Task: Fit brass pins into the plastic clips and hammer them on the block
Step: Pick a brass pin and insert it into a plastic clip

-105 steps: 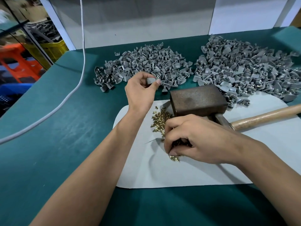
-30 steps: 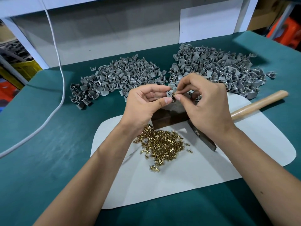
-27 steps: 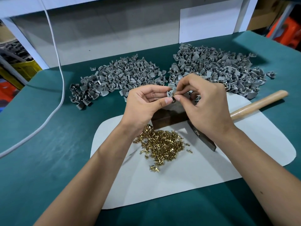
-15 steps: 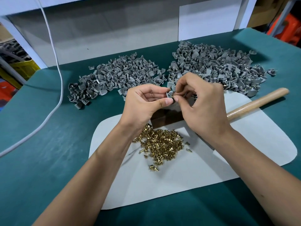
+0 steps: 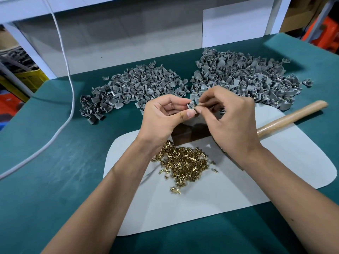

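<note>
The left hand (image 5: 161, 118) pinched a grey plastic clip (image 5: 190, 105) between thumb and fingers, its grip clamped on it. The right hand (image 5: 229, 118) pinched a brass pin (image 5: 196, 108) against the clip. Both hung above the dark block (image 5: 190, 133). A heap of brass pins (image 5: 183, 162) lay on the white mat (image 5: 238, 189), the hammer handle (image 5: 293, 116) to the right, and clip piles (image 5: 139, 88) farther back on the green worktop (image 5: 55, 180).

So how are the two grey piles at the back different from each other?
The left pile is smaller and flatter; the right pile is bigger and heaped higher. The left pile looks plain grey, while small brass glints show among the right pile's clips. The left pile lies wholly on the green table; the right pile's near edge spills onto the white sheet. Both are loose heaps of the same grey plastic clips.
</note>
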### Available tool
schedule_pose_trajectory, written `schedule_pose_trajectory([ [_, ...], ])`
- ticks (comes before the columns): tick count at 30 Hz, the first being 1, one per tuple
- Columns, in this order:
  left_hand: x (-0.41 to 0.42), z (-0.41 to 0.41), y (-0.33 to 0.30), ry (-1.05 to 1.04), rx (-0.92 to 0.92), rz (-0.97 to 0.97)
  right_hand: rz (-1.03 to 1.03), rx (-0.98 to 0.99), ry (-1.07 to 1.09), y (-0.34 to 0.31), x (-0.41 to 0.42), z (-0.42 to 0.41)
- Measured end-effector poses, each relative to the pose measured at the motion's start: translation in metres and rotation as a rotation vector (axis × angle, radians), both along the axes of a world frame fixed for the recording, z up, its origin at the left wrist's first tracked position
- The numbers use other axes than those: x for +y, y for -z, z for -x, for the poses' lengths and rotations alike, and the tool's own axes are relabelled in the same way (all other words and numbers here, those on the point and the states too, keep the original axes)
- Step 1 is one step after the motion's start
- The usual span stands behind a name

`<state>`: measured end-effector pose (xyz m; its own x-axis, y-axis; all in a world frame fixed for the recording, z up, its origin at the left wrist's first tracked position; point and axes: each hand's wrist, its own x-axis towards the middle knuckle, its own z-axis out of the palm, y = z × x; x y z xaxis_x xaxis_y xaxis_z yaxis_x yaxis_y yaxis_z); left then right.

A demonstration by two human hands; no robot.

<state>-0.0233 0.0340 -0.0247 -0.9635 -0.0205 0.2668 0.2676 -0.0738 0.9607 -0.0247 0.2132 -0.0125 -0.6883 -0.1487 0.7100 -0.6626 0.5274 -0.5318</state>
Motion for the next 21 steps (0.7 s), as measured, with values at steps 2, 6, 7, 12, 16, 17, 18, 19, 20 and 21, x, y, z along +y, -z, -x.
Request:
schedule_pose_trajectory([
  [2,-0.002,0.001,0.001,-0.003,-0.004,-0.012,-0.041,0.034,-0.002,0.0,0.001,0.002],
  [6,-0.001,0.0,-0.001,0.021,-0.014,-0.038,-0.102,0.07,-0.041,0.0,0.005,0.005],
  [7,-0.001,-0.001,-0.001,0.037,-0.021,-0.051,-0.105,0.075,-0.043,0.0,0.006,0.006],
  [12,0.003,-0.002,-0.004,0.019,-0.054,-0.087,-0.142,0.073,-0.046,0.001,0.006,0.007],
  [16,0.008,-0.004,-0.002,-0.05,0.026,0.015,-0.12,0.045,-0.03,0.002,0.006,0.008],
  [17,0.009,-0.005,-0.002,-0.06,0.061,0.077,-0.112,0.039,-0.024,0.002,0.006,0.008],
  [18,0.01,-0.006,-0.002,-0.069,0.091,0.137,-0.105,0.032,-0.019,0.002,0.007,0.008],
  [19,0.012,-0.007,-0.003,-0.081,0.113,0.179,-0.1,0.025,-0.016,0.001,0.007,0.008],
  [20,0.014,-0.008,-0.003,-0.096,0.126,0.2,-0.095,0.019,-0.016,0.001,0.007,0.008],
  [21,0.016,-0.008,-0.002,-0.114,0.136,0.207,-0.09,0.014,-0.018,0.001,0.007,0.008],
])
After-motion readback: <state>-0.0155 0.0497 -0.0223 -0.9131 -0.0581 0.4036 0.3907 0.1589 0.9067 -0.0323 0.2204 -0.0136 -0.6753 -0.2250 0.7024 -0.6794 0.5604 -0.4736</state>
